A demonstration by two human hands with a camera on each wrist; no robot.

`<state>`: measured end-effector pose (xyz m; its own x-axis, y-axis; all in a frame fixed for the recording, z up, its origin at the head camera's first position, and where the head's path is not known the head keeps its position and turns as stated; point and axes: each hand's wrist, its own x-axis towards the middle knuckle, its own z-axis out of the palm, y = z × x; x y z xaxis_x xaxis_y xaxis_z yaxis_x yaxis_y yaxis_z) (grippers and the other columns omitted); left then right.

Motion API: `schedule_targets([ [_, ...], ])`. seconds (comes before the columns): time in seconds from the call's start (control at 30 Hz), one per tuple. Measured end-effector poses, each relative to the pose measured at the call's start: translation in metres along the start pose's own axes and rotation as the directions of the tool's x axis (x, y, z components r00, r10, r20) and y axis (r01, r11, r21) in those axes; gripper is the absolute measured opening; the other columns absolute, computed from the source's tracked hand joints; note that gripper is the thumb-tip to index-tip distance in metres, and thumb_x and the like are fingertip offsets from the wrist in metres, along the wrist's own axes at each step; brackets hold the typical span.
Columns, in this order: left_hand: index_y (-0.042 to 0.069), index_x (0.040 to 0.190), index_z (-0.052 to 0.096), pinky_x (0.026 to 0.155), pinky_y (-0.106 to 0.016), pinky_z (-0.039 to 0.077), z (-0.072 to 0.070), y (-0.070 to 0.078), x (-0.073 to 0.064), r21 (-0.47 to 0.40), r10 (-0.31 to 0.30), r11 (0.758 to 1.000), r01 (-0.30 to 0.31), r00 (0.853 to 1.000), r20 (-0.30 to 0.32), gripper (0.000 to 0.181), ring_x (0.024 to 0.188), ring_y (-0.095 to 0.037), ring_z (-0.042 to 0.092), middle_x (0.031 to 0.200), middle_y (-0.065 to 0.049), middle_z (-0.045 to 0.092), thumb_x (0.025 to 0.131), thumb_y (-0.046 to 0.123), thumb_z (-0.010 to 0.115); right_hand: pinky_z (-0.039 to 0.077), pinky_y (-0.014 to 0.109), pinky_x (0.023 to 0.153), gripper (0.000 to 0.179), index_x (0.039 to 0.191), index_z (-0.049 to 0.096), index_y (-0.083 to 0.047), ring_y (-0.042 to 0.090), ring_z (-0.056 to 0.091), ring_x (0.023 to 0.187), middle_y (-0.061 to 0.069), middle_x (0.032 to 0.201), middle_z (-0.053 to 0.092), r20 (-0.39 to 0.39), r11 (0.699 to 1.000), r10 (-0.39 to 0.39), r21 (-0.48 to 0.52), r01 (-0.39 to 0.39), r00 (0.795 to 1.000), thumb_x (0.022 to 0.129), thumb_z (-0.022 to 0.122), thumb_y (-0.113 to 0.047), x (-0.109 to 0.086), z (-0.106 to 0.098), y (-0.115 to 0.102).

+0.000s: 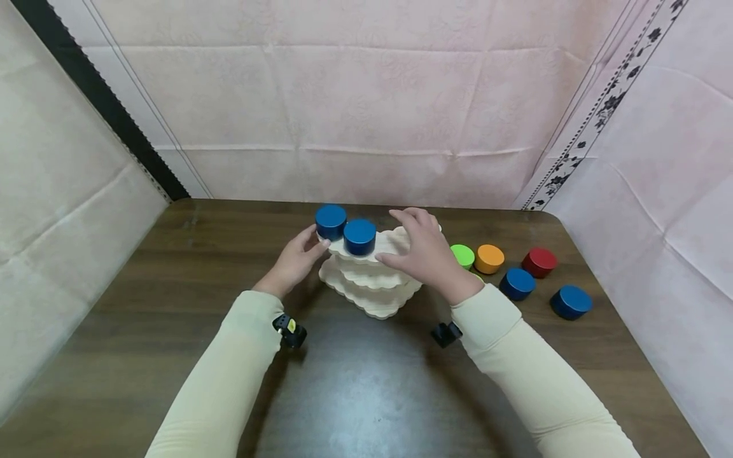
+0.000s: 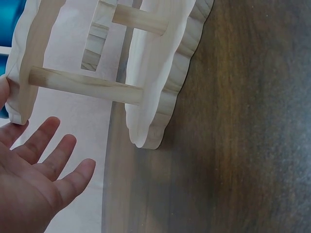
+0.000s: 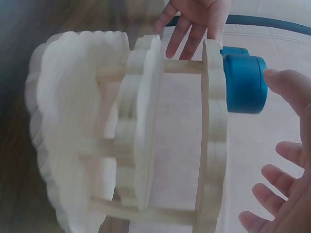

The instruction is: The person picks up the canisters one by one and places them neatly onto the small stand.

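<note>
A pale wooden three-tier stand (image 1: 375, 277) with scalloped edges and round posts (image 2: 85, 87) stands upright on the table. Two blue round blocks (image 1: 359, 237) sit side by side on its top tier, towards the left. My left hand (image 1: 292, 257) holds the left end of that tier between thumb and index finger, its other fingers spread below. Close to the right of the front blue block, my right hand (image 1: 420, 245) hovers over the top tier with fingers loosely bent and apart. Whether its thumb (image 3: 279, 82) touches the block, I cannot tell.
Right of the stand lie a green block (image 1: 462, 256), an orange block (image 1: 490, 259), a red block (image 1: 539, 262) and two more blue blocks (image 1: 571, 301). Part of another green piece shows by the right forearm. Pale cloth (image 1: 355, 114) hangs behind the brown table (image 1: 172, 356).
</note>
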<state>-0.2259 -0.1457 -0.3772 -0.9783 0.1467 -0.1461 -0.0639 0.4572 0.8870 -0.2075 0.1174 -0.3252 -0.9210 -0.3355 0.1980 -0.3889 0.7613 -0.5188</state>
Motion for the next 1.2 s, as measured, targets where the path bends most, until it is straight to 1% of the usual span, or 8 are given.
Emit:
schedule_targets([
  [0.27,0.016,0.155,0.018,0.111,-0.055,0.03,0.0,0.001,-0.001,0.005,-0.006,1.0,0.006,1.0,-0.004,0.07,0.142,-0.034,0.029,0.157,-0.014,0.027,0.1,0.046,0.047,0.042,0.052,0.102,0.081,0.146,0.041,-0.012,0.032,0.028,0.134,0.013,0.148,0.033,-0.038,1.0,0.001,0.007,-0.001,0.999,0.08,0.079,-0.038,-0.022,-0.01,0.014],
  [0.4,0.015,0.155,0.019,0.111,-0.055,0.03,0.0,0.0,0.001,0.001,0.002,1.0,-0.002,1.0,-0.007,0.07,0.141,-0.034,0.03,0.156,-0.014,0.029,0.1,0.046,0.047,0.04,0.054,0.103,0.08,0.145,0.041,-0.011,0.033,0.027,0.135,0.014,0.149,0.032,-0.055,1.0,-0.006,0.019,0.007,0.998,0.08,0.079,-0.038,-0.032,-0.013,0.021],
  [0.57,0.015,0.155,0.019,0.111,-0.055,0.03,0.001,-0.001,0.001,0.003,-0.004,1.0,0.004,1.0,-0.011,0.069,0.141,-0.034,0.03,0.155,-0.015,0.029,0.1,0.046,0.047,0.038,0.056,0.104,0.081,0.145,0.041,-0.009,0.035,0.028,0.134,0.016,0.149,0.031,-0.062,1.0,-0.014,-0.001,0.014,0.998,0.08,0.078,-0.038,-0.041,-0.016,0.035],
  [0.83,0.014,0.155,0.02,0.112,-0.053,0.03,0.002,0.0,0.002,0.003,0.01,1.0,-0.01,1.0,-0.02,0.068,0.141,-0.034,0.03,0.155,-0.016,0.03,0.1,0.045,0.046,0.044,0.057,0.097,0.08,0.145,0.041,-0.008,0.035,0.028,0.133,0.015,0.147,0.033,-0.086,1.0,0.017,-0.013,-0.018,0.996,0.08,0.078,-0.038,-0.05,-0.016,0.058],
  [1.03,0.014,0.155,0.019,0.112,-0.054,0.029,0.001,0.0,0.002,0.004,0.004,1.0,-0.004,1.0,-0.016,0.068,0.142,-0.034,0.029,0.156,-0.016,0.028,0.1,0.045,0.046,0.043,0.061,0.096,0.079,0.144,0.042,-0.008,0.036,0.03,0.132,0.017,0.145,0.034,-0.082,0.998,0.059,0.001,-0.06,0.995,0.08,0.079,-0.035,-0.057,-0.017,0.069],
  [1.2,0.014,0.155,0.019,0.112,-0.053,0.029,0.001,-0.001,0.002,-0.002,-0.002,1.0,0.002,1.0,-0.017,0.068,0.142,-0.033,0.029,0.156,-0.015,0.029,0.1,0.046,0.046,0.04,0.061,0.099,0.078,0.144,0.041,-0.007,0.038,0.03,0.133,0.018,0.145,0.034,-0.079,0.997,0.072,0.005,-0.072,0.994,0.081,0.078,-0.035,-0.064,-0.017,0.079],
])
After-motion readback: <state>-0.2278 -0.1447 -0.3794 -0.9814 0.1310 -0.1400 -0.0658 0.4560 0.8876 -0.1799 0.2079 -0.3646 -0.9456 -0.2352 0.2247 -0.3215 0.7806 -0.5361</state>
